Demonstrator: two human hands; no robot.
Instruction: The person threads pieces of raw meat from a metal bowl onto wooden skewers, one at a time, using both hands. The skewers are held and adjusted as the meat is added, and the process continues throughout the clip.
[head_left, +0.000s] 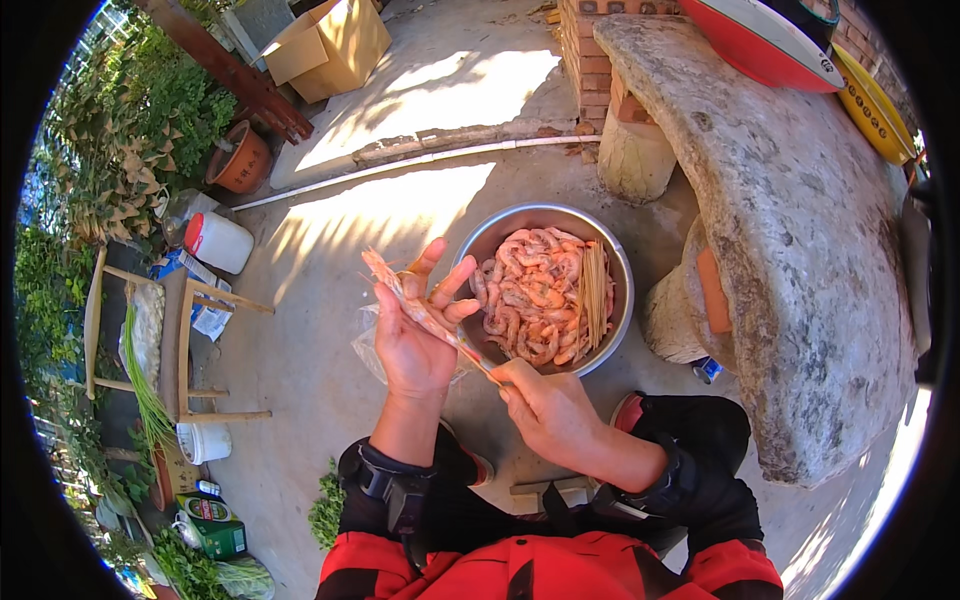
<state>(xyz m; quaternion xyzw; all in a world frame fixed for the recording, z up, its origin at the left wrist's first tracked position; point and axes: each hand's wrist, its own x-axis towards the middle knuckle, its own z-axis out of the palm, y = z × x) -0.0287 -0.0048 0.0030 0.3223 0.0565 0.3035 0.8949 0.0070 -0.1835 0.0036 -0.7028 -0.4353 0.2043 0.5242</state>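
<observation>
A straightened shrimp lies slantwise across the palm of my left hand, pinned by the thumb while several other fingers spread apart. My right hand grips the lower end of a thin wooden skewer that runs up to the shrimp's tail end. How far the skewer reaches inside the shrimp is hidden. Just beyond my hands, a steel basin on the ground holds many loose shrimp. A bundle of bare wooden skewers rests on them along the basin's right side.
A rough stone slab on short pillars stands close on the right. Clear plastic film lies left of the basin. Farther left are a wooden stool on its side with green stalks, and a red-lidded white tub. A cardboard box sits ahead.
</observation>
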